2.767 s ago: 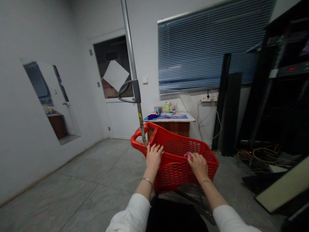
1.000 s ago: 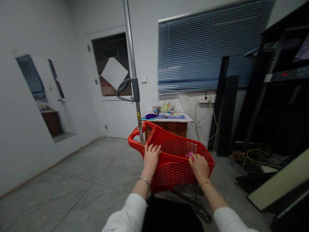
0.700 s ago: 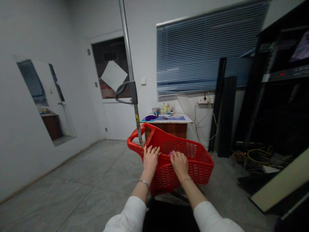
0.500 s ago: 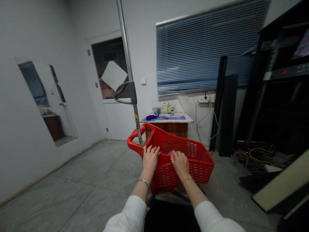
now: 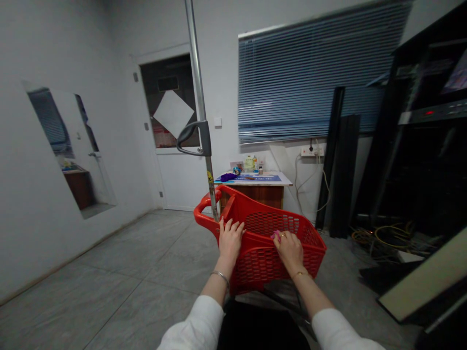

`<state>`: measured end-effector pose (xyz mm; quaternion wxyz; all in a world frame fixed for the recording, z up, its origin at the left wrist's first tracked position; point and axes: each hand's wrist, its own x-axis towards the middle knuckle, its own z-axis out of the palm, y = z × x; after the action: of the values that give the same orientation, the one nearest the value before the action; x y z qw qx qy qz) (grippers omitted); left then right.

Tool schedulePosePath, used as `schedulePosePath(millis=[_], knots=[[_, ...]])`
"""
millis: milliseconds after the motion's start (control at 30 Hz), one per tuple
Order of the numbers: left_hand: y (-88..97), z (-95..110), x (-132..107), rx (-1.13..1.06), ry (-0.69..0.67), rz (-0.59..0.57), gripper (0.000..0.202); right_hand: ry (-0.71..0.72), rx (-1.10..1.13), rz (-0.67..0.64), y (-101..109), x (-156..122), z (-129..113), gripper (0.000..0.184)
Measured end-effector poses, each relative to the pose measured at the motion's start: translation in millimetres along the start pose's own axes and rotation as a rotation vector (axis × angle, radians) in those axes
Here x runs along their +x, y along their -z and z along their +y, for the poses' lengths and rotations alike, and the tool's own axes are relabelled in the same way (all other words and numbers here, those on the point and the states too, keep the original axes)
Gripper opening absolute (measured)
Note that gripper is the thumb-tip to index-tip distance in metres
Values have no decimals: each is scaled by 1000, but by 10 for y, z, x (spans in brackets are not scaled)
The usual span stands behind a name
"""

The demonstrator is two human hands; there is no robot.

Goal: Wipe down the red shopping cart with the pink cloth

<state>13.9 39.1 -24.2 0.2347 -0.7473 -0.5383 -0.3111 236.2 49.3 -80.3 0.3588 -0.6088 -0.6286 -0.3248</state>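
Observation:
A red plastic shopping cart (image 5: 255,272) with perforated sides stands right in front of me. My left hand (image 5: 230,240) lies on its near rim, close to the handle end, with the fingers spread over the edge. Farther right along the same rim, my right hand (image 5: 290,248) is closed on a small pink cloth (image 5: 276,236) and presses it against the rim. Most of the cloth is hidden under the fingers. At the left end is the cart's red handle (image 5: 202,214).
A metal pole (image 5: 197,73) with a grey grip (image 5: 193,138) rises by the cart handle. Behind stands a small table (image 5: 284,179) with bottles and a purple cloth (image 5: 228,177). On the right are dark panels (image 5: 345,175), loose cables (image 5: 392,236) and a leaning board (image 5: 423,277).
My right hand has slid to the right along the cart's rim with the pink cloth. The left hand stays at about the same place on the rim.

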Motion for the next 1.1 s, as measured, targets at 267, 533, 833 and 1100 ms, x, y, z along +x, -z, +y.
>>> schedulePosePath(millis=[267,533,833,1100], knots=[[26,-17,-19,12,-14,20,29,45,160,2,33,113,-582,27],[-5,-21,-17,-17,-11,24,30,47,54,8,-14,-74,291,27],[-3,2,-11,-8,-12,37,29,12,71,6,31,12,-166,26],[3,-64,-19,5,-15,31,30,26,201,12,-5,92,-591,27]])
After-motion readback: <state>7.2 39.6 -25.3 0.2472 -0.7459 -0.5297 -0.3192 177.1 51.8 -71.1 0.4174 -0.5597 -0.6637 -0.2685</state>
